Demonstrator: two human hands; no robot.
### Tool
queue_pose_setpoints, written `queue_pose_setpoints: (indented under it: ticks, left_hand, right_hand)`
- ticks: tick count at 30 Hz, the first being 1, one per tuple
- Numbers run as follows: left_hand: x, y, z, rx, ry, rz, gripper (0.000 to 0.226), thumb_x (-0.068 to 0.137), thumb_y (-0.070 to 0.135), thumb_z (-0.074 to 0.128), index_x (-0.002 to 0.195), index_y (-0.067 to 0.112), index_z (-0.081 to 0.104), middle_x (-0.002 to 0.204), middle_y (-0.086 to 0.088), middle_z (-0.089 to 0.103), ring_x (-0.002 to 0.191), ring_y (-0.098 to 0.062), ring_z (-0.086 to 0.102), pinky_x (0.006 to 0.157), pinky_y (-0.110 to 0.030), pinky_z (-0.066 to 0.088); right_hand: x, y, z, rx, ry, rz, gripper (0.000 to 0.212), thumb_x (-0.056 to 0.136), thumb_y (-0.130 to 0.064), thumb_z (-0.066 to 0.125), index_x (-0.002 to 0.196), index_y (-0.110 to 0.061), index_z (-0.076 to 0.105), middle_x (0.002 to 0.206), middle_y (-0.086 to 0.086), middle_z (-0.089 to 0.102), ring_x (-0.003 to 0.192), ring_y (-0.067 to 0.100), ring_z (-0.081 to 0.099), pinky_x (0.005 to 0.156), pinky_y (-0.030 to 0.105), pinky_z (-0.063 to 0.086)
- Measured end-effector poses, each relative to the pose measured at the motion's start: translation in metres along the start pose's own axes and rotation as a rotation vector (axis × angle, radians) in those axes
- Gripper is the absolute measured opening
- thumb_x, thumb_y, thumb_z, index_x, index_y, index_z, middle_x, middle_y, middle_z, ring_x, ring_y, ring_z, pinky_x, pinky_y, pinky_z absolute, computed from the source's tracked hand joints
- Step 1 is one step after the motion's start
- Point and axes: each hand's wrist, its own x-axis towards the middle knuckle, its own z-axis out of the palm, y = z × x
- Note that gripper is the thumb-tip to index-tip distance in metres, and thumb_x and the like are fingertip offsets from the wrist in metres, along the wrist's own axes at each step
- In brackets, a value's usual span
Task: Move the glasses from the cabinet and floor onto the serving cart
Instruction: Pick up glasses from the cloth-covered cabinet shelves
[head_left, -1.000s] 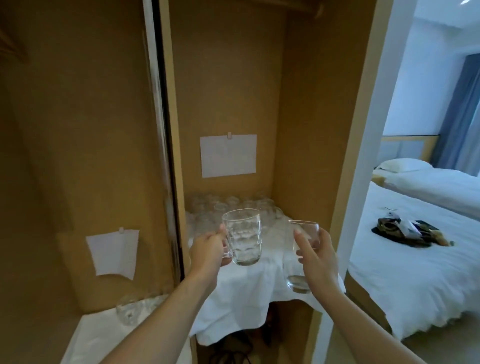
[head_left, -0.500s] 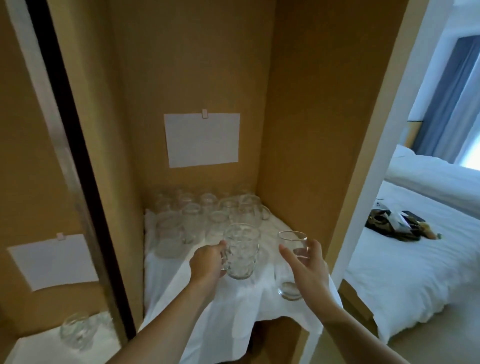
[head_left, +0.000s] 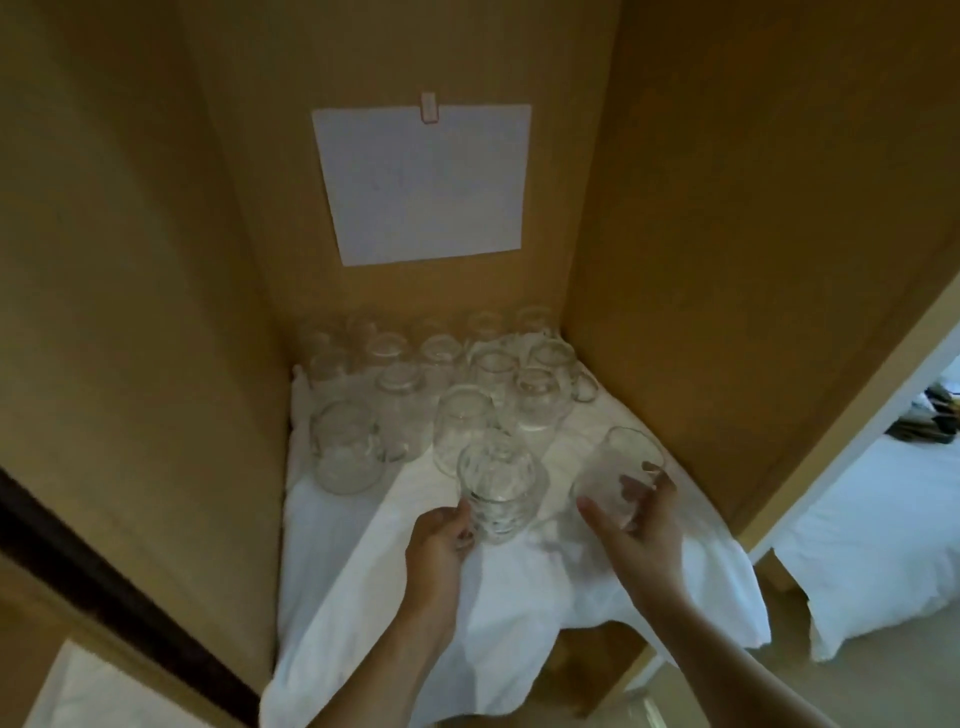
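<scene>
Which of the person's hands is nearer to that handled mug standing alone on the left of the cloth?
Left. The left hand grips a dimpled glass just right of the handled mug; the right hand holds a smooth tumbler farther right.

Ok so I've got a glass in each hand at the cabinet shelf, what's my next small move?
Probably lift both straight up and draw them back. Your left hand grips the dimpled mug, your right hand the smooth tumbler, and more glasses crowd close behind.

Back-row glasses blurred, count unclear; bed cut off right
</scene>
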Motion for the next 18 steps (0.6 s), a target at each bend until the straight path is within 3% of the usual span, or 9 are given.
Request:
queue_pose_setpoints:
  ticks: [4,9,14,16,18]
  left_hand:
    - [0.003,-0.014,0.008,-0.099,0.035,0.067,0.010,0.097,0.013,0.062,0.093,0.005,0.057,0.088,-0.012,0.055,0.087,-0.023,0.054,0.088,-0.036,0.044]
    - [0.000,-0.013,0.022,-0.105,0.085,0.149,0.006,0.098,0.006,0.056,0.094,0.001,0.056,0.087,-0.014,0.054,0.084,-0.022,0.056,0.084,-0.035,0.048]
    - [0.001,-0.017,0.032,-0.106,0.165,0.199,0.019,0.099,0.006,0.054,0.081,0.003,0.054,0.069,-0.005,0.053,0.071,-0.015,0.056,0.081,-0.034,0.050]
    - [0.003,-0.020,0.031,-0.136,0.181,0.194,0.017,0.098,0.006,0.053,0.082,0.002,0.056,0.068,-0.005,0.056,0.072,-0.017,0.058,0.078,-0.031,0.052]
    - [0.003,-0.021,0.030,-0.148,0.178,0.196,0.014,0.096,0.010,0.055,0.087,0.000,0.059,0.072,-0.009,0.058,0.077,-0.021,0.060,0.081,-0.033,0.053]
  right_hand:
    - [0.012,0.013,0.004,-0.072,-0.093,0.048,0.085,0.067,-0.040,0.091,0.133,-0.024,0.042,0.123,-0.008,0.061,0.115,0.022,0.059,0.092,0.042,0.053]
    - [0.050,0.003,-0.011,-0.087,-0.111,0.094,0.100,0.063,-0.046,0.092,0.140,-0.019,0.033,0.108,-0.005,0.062,0.111,0.024,0.061,0.086,0.033,0.047]
    - [0.097,-0.019,-0.032,-0.359,-0.182,-0.008,0.106,0.061,-0.061,0.087,0.141,-0.024,0.029,0.134,0.010,0.052,0.112,0.034,0.058,0.086,0.037,0.049]
    - [0.109,-0.026,-0.037,-0.493,-0.194,-0.063,0.105,0.064,-0.057,0.087,0.144,-0.026,0.026,0.139,0.017,0.039,0.098,0.032,0.055,0.077,0.036,0.047]
    - [0.118,-0.036,-0.038,-0.642,-0.163,-0.112,0.104,0.066,-0.048,0.089,0.142,-0.018,0.025,0.140,0.020,0.034,0.101,0.035,0.055,0.074,0.038,0.047]
